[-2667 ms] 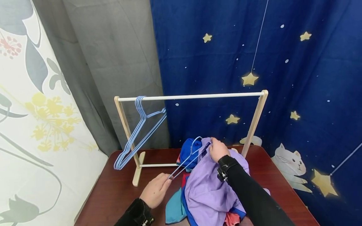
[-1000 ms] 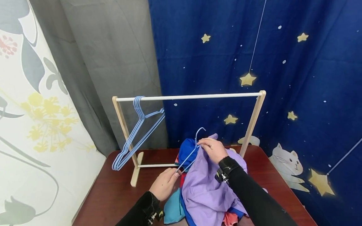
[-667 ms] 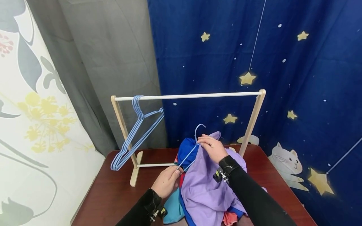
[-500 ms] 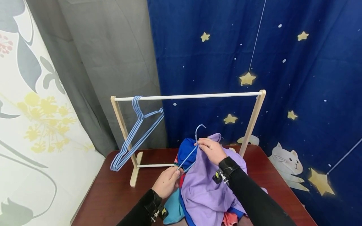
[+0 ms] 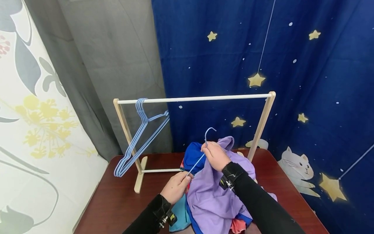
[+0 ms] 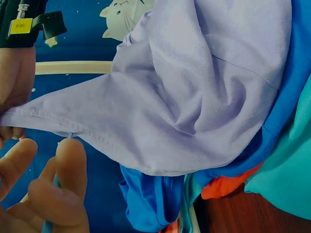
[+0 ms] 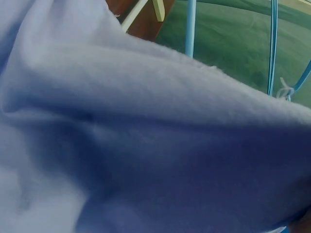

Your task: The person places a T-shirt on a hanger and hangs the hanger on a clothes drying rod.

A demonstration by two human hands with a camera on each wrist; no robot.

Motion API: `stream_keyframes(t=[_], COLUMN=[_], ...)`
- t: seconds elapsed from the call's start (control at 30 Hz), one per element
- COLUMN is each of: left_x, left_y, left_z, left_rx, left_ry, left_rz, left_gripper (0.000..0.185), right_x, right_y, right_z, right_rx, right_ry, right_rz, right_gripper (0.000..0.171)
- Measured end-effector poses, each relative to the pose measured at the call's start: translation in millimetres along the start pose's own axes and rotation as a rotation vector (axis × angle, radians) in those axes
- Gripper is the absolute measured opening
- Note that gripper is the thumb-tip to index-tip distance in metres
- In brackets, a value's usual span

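On the tabletop, the right hand pinches the lilac garment and blue hanger's neck while the left hand, at seven o'clock, pinches its wire end.

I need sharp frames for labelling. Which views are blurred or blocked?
Head view: sharp, evenly lit. Left wrist view: the left hand is close and soft, the purple shirt sharp. Right wrist view: the shirt fills the frame, blurred and dim.

Matt cloth garment — glossy wooden table
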State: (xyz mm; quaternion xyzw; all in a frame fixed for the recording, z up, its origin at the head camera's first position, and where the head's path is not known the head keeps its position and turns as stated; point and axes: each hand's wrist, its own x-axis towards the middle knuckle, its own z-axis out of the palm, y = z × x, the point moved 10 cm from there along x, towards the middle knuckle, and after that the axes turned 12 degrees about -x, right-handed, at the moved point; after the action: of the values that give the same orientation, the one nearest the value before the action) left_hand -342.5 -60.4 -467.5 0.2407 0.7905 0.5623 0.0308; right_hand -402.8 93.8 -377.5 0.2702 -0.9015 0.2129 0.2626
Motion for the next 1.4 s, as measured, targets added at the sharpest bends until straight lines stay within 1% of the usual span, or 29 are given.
stream_keyframes(t=[0.07,0.13,0.2,0.23,0.3,0.33,0.37,0.43,0.47,0.57,0.6,0.7,0.73,0.8,0.9,1.0,1.03,1.07,1.13,1.2,1.23,1.3,1.33,1.4], left_x=[0.3,0.1,0.7,1.5,4.5,6.6,9.3,15.3,18.4,28.2,31.3,39.0,41.1,44.9,49.0,46.6,45.0,42.3,35.9,29.7,27.0,22.7,21.2,19.9], left_y=[0.2,-1.3,-3.2,-5.0,-9.2,-11.5,-13.6,-18.3,-20.6,-26.2,-27.5,-32.4,-31.9,-30.2,-35.4,-35.1,-34.5,-30.9,-19.8,-8.7,-5.1,-0.6,-0.1,-2.5], left_z=[3.2,5.6,4.9,3.6,-0.5,-2.7,-4.6,-5.9,-4.8,3.8,7.7,19.7,22.7,28.5,33.6,33.4,32.3,30.3,25.3,20.5,18.2,13.9,11.8,7.4], left_rx=[-0.031,-0.11,-0.187,-0.232,-0.265,-0.256,-0.219,-0.114,-0.055,0.063,0.078,0.047,0.039,0.024,0.059,0.102,0.131,0.143,0.172,0.211,0.231,0.272,0.287,0.308], left_ry=[-0.037,-0.086,-0.121,-0.132,-0.132,-0.125,-0.114,-0.096,-0.093,-0.116,-0.134,-0.198,-0.21,-0.235,-0.229,-0.213,-0.2,-0.191,-0.166,-0.145,-0.133,-0.105,-0.092,-0.068], left_rz=[0.002,-0.015,-0.027,-0.034,-0.036,-0.029,-0.016,0.013,0.026,0.064,0.081,0.097,0.095,0.117,0.133,0.179,0.202,0.219,0.277,0.338,0.352,0.366,0.357,0.309], left_gripper=[0.026,0.03,0.035,0.038,0.041,0.042,0.041,0.038,0.036,0.034,0.034,0.039,0.04,0.039,0.027,0.006,0.003,0.009,0.018,0.022,0.023,0.021,0.021,0.022], right_x=[0,0,0,0,-1,-1,-1,-1,0,0,0,2,3,4,4,3,3,2,1,0,-1,-2,-2,-2], right_y=[0,0,2,2,4,5,6,7,7,8,8,8,8,8,10,15,17,19,23,27,28,30,30,32], right_z=[-4,-8,-11,-14,-17,-18,-19,-21,-21,-22,-22,-22,-22,-23,-25,-27,-27,-28,-29,-30,-31,-31,-31,-32], right_rx=[-0.015,-0.01,0.014,0.023,0.039,0.047,0.053,0.063,0.073,0.089,0.096,0.11,0.117,0.124,0.128,0.118,0.118,0.12,0.109,0.104,0.104,0.089,0.085,0.07], right_ry=[0.014,0.019,0.019,0.021,0.019,0.017,0.014,0.008,0.005,-0.001,0.0,0.0,0.003,0.001,0.001,0.002,0.006,0.01,0.021,0.029,0.032,0.035,0.037,0.046], right_rz=[-0.008,-0.006,0.004,0.011,0.026,0.031,0.037,0.042,0.044,0.053,0.051,0.049,0.046,0.052,0.068,0.089,0.094,0.099,0.113,0.126,0.13,0.134,0.136,0.139], right_gripper=[0.016,0.016,0.015,0.015,0.016,0.016,0.016,0.016,0.017,0.018,0.018,0.018,0.018,0.019,0.019,0.019,0.018,0.018,0.018,0.017,0.017,0.016,0.016,0.016])
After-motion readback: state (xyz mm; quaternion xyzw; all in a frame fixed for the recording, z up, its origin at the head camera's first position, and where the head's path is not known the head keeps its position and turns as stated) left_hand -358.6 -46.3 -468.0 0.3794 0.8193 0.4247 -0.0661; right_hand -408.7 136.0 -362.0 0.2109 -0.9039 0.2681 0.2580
